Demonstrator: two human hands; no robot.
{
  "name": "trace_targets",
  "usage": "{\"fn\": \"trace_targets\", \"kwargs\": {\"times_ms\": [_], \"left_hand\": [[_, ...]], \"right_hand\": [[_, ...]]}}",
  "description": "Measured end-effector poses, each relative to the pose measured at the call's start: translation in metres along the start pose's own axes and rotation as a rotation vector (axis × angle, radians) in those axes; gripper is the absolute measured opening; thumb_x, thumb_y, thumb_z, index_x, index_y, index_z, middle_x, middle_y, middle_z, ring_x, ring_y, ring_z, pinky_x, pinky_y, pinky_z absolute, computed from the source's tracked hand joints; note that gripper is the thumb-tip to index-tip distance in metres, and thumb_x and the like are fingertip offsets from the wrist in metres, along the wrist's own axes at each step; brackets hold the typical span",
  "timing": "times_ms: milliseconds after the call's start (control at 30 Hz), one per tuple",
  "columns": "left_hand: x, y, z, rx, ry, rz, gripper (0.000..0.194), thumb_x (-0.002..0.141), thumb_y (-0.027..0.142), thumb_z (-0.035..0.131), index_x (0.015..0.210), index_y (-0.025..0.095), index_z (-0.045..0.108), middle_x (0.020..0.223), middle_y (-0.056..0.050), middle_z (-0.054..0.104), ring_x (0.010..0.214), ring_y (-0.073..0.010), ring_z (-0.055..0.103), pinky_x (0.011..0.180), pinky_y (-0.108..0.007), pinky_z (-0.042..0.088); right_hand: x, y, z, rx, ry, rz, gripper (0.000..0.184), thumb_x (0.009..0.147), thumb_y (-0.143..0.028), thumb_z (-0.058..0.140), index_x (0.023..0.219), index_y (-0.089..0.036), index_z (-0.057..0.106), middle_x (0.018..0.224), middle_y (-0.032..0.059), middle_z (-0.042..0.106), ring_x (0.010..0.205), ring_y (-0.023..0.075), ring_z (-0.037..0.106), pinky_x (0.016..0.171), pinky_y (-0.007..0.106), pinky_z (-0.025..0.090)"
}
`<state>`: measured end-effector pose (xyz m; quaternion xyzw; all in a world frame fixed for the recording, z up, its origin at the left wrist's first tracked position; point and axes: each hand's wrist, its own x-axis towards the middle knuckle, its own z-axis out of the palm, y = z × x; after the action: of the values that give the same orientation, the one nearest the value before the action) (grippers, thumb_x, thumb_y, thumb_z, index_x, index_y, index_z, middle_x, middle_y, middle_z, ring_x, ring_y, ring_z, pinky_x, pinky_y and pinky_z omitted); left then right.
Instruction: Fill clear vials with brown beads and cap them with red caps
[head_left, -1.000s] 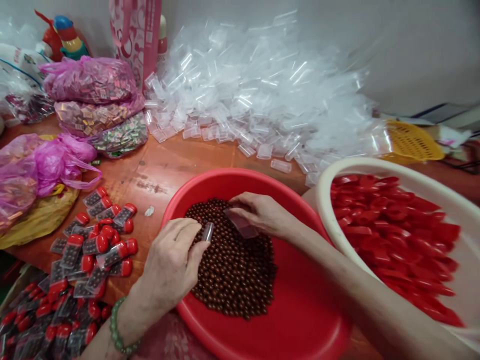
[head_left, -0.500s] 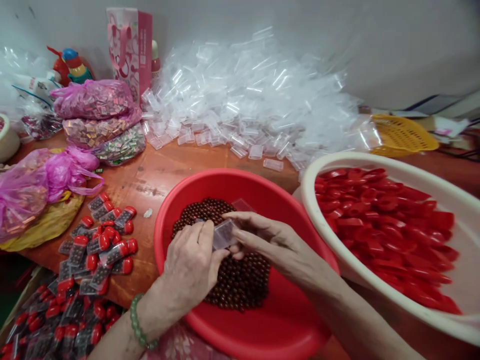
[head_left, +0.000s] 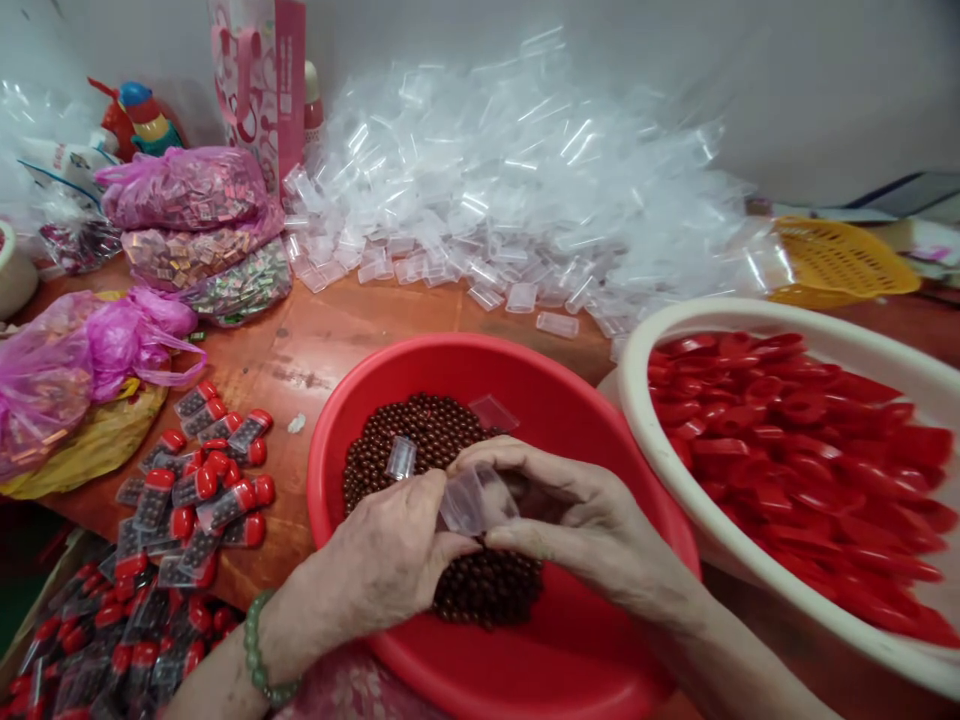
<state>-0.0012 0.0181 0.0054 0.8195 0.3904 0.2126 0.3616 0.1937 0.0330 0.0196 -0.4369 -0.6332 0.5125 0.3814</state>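
Your left hand (head_left: 379, 545) and right hand (head_left: 589, 505) are pinching clear plastic casing (head_left: 463, 503) at center.
Moving it is likely needing light fingertips.

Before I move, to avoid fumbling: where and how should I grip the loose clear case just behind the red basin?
Probably pinch the case mid-length by its two long edges, coming from above: it lies flat at the front edge of the pile, its near side free.
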Motion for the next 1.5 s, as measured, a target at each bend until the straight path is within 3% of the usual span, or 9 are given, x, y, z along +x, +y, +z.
{"fn": "trace_targets", "kwargs": {"times_ms": [133,233,300,467,833,1000,1133,1267,1500], "left_hand": [[-0.005,-0.007,-0.01,0.153,-0.059,-0.093,0.022,0.093,0.024,0.047,0.111,0.012,0.05,0.1,-0.012,0.066,0.093,-0.0244,0.065,0.083,-0.039,0.056],[-0.005,-0.013,-0.02,0.241,-0.071,-0.12,0.027,0.094,0.022,0.046,0.119,0.012,0.046,0.107,-0.013,0.065,0.099,-0.0248,0.064,0.087,-0.04,0.054],[-0.004,-0.017,-0.022,0.317,-0.079,-0.131,0.026,0.094,0.022,0.046,0.118,0.012,0.046,0.107,-0.013,0.064,0.1,-0.0257,0.063,0.088,-0.042,0.054],[0.0,-0.023,-0.012,0.495,-0.072,-0.185,0.021,0.094,0.021,0.043,0.114,0.013,0.048,0.107,-0.013,0.062,0.1,-0.0261,0.06,0.087,-0.044,0.053],[0.0,-0.022,-0.005,0.63,-0.069,-0.222,0.028,0.095,0.018,0.04,0.122,0.011,0.044,0.112,-0.012,0.055,0.098,-0.0243,0.06,0.082,-0.037,0.055],[0.002,-0.022,-0.006,0.6,-0.087,-0.213,0.027,0.094,0.016,0.04,0.121,0.011,0.043,0.109,-0.011,0.054,0.096,-0.0243,0.059,0.079,-0.037,0.055],[0.001,-0.021,-0.013,0.516,-0.115,-0.192,0.03,0.095,0.02,0.042,0.124,0.011,0.04,0.111,-0.011,0.053,0.097,-0.0238,0.059,0.079,-0.035,0.055],[0.003,-0.021,-0.022,0.456,-0.176,-0.142,0.02,0.094,0.019,0.045,0.112,0.012,0.046,0.109,-0.011,0.054,0.097,-0.0221,0.057,0.083,-0.035,0.052],[0.017,-0.019,-0.019,0.754,-0.415,0.098,0.021,0.091,0.007,0.039,0.105,0.008,0.055,0.107,-0.013,0.059,0.098,-0.0238,0.054,0.085,-0.038,0.047]], "right_hand": [[0.005,0.007,-0.015,-0.363,0.087,-0.094,0.031,0.086,-0.043,0.06,0.108,-0.021,0.059,0.085,0.0047,0.064,0.069,0.0167,0.062,0.061,0.028,0.053],[0.011,0.025,-0.016,-1.081,-0.252,-0.073,0.018,0.085,-0.015,0.054,0.101,-0.015,0.062,0.091,0.0081,0.065,0.062,0.0152,0.061,0.055,0.027,0.049],[0.014,0.039,-0.009,-1.436,-0.404,-0.003,0.025,0.079,0.001,0.047,0.09,-0.012,0.065,0.085,0.0111,0.065,0.057,0.0168,0.061,0.05,0.028,0.044],[0.017,0.066,0.005,-1.609,-0.424,0.078,0.033,0.076,0.01,0.036,0.07,-0.005,0.066,0.071,0.0199,0.062,0.064,0.0289,0.064,0.052,0.035,0.044],[0.005,0.075,0.037,-1.28,-0.85,-0.076,0.024,0.08,0.001,0.045,0.086,-0.009,0.066,0.082,0.0135,0.063,0.073,0.0215,0.063,0.06,0.03,0.044],[0.007,0.064,0.038,-1.026,-0.985,-0.084,0.03,0.07,-0.006,0.062,0.099,-0.013,0.063,0.101,0.0082,0.064,0.08,0.0171,0.064,0.069,0.026,0.048],[0.013,0.053,0.027,-0.707,-0.922,-0.022,0.034,0.08,-0.016,0.064,0.114,-0.017,0.059,0.114,0.0072,0.063,0.103,0.0179,0.061,0.088,0.027,0.047],[0.013,0.041,0.012,-0.299,-0.764,0.079,0.033,0.083,-0.027,0.066,0.114,-0.016,0.059,0.111,0.0067,0.064,0.105,0.0177,0.059,0.094,0.03,0.044],[-0.004,0.029,-0.007,-0.381,-0.598,-0.014,0.028,0.089,-0.025,0.059,0.116,-0.018,0.058,0.125,0.0089,0.055,0.114,0.0179,0.053,0.1,0.032,0.041]]}}
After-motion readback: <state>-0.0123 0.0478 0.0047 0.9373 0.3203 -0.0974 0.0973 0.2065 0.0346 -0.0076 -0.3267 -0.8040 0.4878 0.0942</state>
